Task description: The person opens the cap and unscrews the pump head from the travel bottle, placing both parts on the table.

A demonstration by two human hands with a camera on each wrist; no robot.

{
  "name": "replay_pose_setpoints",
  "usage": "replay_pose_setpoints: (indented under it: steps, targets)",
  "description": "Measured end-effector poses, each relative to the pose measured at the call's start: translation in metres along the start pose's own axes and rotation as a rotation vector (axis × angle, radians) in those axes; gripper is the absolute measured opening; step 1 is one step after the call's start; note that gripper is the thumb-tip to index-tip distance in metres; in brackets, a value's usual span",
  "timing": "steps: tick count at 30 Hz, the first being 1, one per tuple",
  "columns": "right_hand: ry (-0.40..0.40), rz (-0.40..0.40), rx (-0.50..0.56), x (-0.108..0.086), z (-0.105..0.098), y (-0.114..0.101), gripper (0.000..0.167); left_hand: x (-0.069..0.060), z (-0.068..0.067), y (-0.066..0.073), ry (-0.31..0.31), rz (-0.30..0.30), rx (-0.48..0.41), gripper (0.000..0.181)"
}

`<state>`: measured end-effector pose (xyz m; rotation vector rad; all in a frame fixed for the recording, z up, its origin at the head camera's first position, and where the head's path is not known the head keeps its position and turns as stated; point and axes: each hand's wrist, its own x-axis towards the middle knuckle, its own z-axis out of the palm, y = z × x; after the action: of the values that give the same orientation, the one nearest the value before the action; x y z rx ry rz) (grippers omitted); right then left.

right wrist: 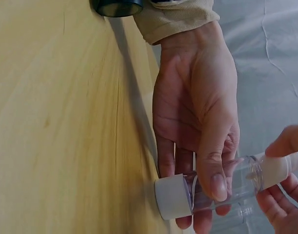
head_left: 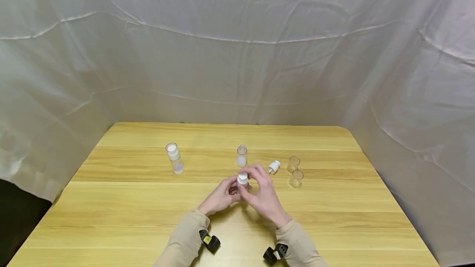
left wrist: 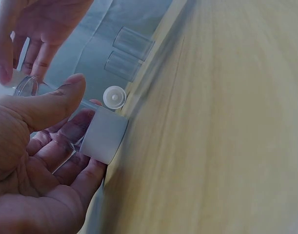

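Near the middle of the table, both hands are on a small clear pump bottle (right wrist: 244,183) with a white base (right wrist: 173,197) and a white pump head (head_left: 243,178). My left hand (head_left: 220,197) holds the clear body, its thumb (left wrist: 61,97) lying along the side and the fingers behind. From the other side, my right hand (head_left: 261,195) pinches the white pump head at the top. In the wrist views the base is close to the tabletop; whether it touches cannot be told. The right hand's fingers partly cover the top in the head view.
A capped bottle (head_left: 175,162) stands at the left. Behind the hands is a clear bottle (head_left: 241,158) without a pump. To the right lie a loose white pump head (head_left: 273,167) and two clear caps (head_left: 295,162). Grey cloth (head_left: 237,65) surrounds the wooden table (head_left: 122,217).
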<state>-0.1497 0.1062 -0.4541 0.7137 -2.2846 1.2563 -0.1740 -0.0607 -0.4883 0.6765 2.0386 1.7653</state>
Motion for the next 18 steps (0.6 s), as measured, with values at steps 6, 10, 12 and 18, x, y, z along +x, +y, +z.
replay_pose_setpoints:
  steps: [6, 10, 12, 18]
  targets:
    - [-0.040, 0.094, 0.023, -0.0018, -0.0003, -0.0013, 0.047, 0.0012, 0.0000, -0.0007, -0.016, 0.008, -0.012, 0.049]
    - [0.000, 0.098, -0.008, -0.0018, 0.0029, -0.0027, 0.047, 0.0004, -0.0006, -0.0007, -0.019, 0.010, -0.009, 0.051]
    - [0.020, 0.086, -0.027, -0.0019, 0.0045, -0.0040, 0.047, 0.0002, -0.0007, -0.0008, -0.017, 0.015, -0.003, 0.051]
    - [0.055, 0.036, -0.067, -0.0009, 0.0063, -0.0056, 0.044, -0.0001, 0.0004, 0.0002, 0.013, 0.000, 0.020, 0.047]
